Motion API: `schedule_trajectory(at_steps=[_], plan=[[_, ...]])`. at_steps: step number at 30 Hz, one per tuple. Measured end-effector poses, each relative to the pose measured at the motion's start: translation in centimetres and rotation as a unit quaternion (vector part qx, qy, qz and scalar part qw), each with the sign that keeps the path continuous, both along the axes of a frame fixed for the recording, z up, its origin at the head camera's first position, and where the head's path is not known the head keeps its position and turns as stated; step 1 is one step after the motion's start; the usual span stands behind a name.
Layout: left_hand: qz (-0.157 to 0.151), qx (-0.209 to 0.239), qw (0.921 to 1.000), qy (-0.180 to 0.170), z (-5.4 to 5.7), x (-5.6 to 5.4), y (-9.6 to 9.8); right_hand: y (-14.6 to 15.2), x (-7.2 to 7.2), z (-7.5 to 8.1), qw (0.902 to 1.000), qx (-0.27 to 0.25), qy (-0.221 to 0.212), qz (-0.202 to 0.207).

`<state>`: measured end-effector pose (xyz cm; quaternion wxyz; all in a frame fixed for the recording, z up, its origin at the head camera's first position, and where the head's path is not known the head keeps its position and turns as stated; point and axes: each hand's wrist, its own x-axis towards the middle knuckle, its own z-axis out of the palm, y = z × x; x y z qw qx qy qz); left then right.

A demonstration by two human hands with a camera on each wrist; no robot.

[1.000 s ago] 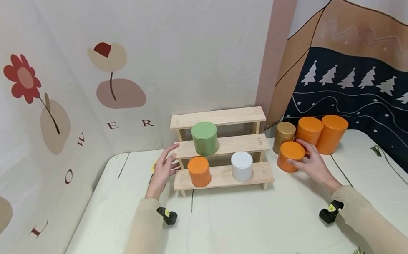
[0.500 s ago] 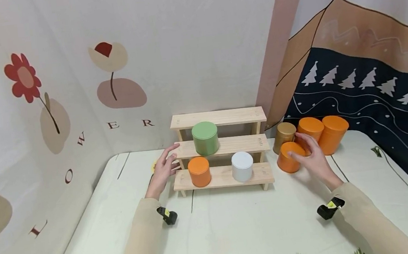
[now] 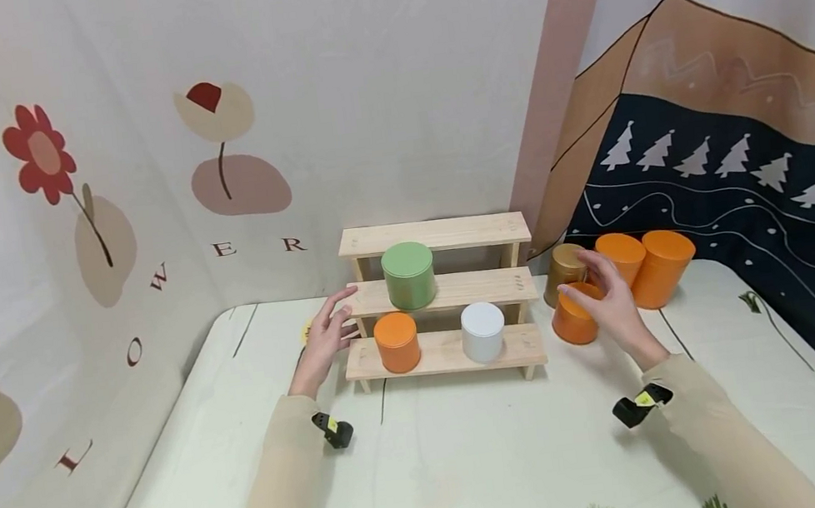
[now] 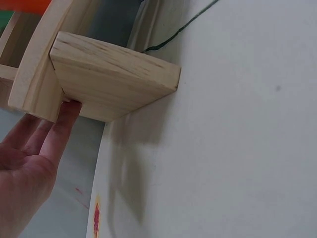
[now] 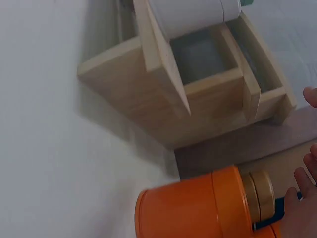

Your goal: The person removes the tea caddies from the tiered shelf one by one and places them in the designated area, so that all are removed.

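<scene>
A three-tier wooden shelf stands against the back cloth. My left hand touches its left end, and the left wrist view shows those fingers against the wood. On the middle tier sits a green canister; the bottom tier carries an orange canister and a white canister. Right of the shelf, my right hand hovers over a short orange canister, fingers spread near a gold canister. In the right wrist view, a gap separates this hand from the canisters.
Two taller orange canisters stand behind the right hand, close to the dark patterned cloth. A pale printed cloth covers the table. Flower-printed cloth hangs behind the shelf and along the left.
My right hand has come off the short orange canister, rising and shifting left towards the gold one. That canister stays about where it was. The left hand keeps its place at the shelf.
</scene>
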<state>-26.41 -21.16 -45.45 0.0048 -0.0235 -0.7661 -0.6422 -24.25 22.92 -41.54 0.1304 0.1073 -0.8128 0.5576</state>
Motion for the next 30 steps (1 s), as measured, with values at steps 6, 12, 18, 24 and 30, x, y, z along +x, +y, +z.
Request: schedule_trajectory(at_steps=[6,12,18,24,30], plan=[[-0.004,0.002,1.0,-0.004,0.0,0.1,0.1,-1.9,-0.2,0.6,0.9993,-0.025,0.022,0.018],[-0.004,0.005,1.0,-0.003,0.1,0.3,0.2,-3.8,-0.3,1.2,0.9983,-0.036,0.029,0.035],[-0.002,0.002,1.0,0.005,0.1,0.3,0.1,-5.7,-0.3,2.1,0.9955,-0.062,0.04,0.059],[0.003,-0.009,0.9999,0.003,0.1,0.3,0.1,-8.1,0.9,4.3,0.9909,-0.087,0.036,0.096],[0.005,-0.013,0.9999,0.004,0.3,0.3,0.2,-10.0,1.5,5.8,0.9885,-0.095,0.024,0.115]])
